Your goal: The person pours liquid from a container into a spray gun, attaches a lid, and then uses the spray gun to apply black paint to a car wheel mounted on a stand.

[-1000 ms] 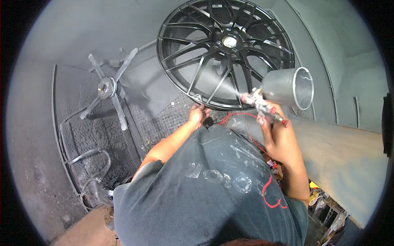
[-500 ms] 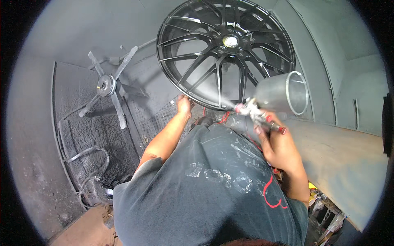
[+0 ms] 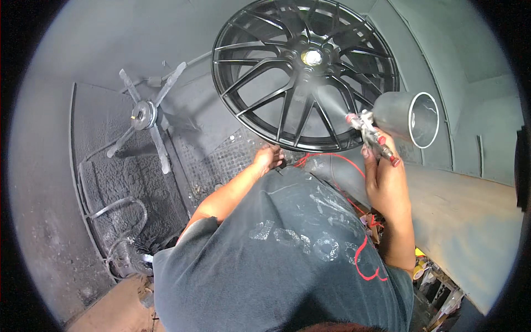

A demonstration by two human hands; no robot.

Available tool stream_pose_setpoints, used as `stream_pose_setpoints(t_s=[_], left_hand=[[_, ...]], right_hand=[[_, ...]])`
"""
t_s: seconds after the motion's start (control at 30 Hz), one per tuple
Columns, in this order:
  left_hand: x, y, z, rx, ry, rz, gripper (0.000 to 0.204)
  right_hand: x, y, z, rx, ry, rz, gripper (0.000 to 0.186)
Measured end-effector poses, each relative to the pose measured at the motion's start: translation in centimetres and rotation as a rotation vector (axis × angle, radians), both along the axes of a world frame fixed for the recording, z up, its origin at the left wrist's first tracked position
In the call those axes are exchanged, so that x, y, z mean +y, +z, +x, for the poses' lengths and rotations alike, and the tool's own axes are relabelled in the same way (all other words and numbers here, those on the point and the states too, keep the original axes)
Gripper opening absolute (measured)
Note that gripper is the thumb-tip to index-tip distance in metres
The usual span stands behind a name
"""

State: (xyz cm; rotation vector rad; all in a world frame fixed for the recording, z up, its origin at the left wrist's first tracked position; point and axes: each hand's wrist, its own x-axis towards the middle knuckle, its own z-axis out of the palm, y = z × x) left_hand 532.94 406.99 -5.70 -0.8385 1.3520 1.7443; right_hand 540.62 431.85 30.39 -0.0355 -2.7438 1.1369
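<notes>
A glossy black multi-spoke car wheel (image 3: 263, 103) is in front of me at the top, with a shiny round piece (image 3: 311, 57) at its hub. My right hand (image 3: 383, 174) is closed around a spray gun (image 3: 369, 128), which carries a large translucent grey cup (image 3: 397, 113). From its red-tipped nozzle a pale mist (image 3: 330, 102) fans up and left across the lower spokes. Just below the wheel's near edge is my left hand (image 3: 267, 158), its fingers curled. Whether those fingertips touch the rim cannot be made out.
A four-armed stand (image 3: 145, 115) coated in grey overspray stands at left. Beneath it lies a rough dark panel (image 3: 124, 177) with a bent hose (image 3: 124, 202). A red hose (image 3: 348, 160) loops under the wheel. At right is a light brown board (image 3: 464, 216), with clutter below it.
The wheel has turned, its spokes now at different angles. My left hand has slid right beneath the rim. My right hand has carried the spray gun right and slightly up.
</notes>
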Motion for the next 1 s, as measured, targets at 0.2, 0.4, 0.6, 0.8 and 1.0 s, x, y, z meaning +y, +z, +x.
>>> stream_pose_setpoints(t_s=[0.2, 0.4, 0.6, 0.8, 1.0], left_hand=[[-1.5, -0.8, -0.9, 0.031, -0.072, 0.019, 0.007], [-3.0, 1.2, -4.7, 0.233, 0.212, -0.151, 0.029], [-4.6, 0.0, -5.9, 0.155, 0.253, -0.072, 0.017], [-2.1, -0.7, -2.8, 0.132, 0.303, 0.022, 0.013], [-0.8, -5.0, 0.6, 0.009, 0.228, 0.105, 0.018]], right_hand=[[-1.5, 0.1, 1.5, -0.171, 0.297, -0.078, 0.021], [-2.4, -0.5, 0.5, -0.178, 0.175, -0.247, 0.029], [-0.5, -1.0, -0.5, 0.032, 0.043, 0.025, 0.030], [-0.8, -0.6, -0.2, -0.041, 0.007, 0.061, 0.022], [-2.8, 0.6, 1.0, -0.126, 0.323, -0.104, 0.016]])
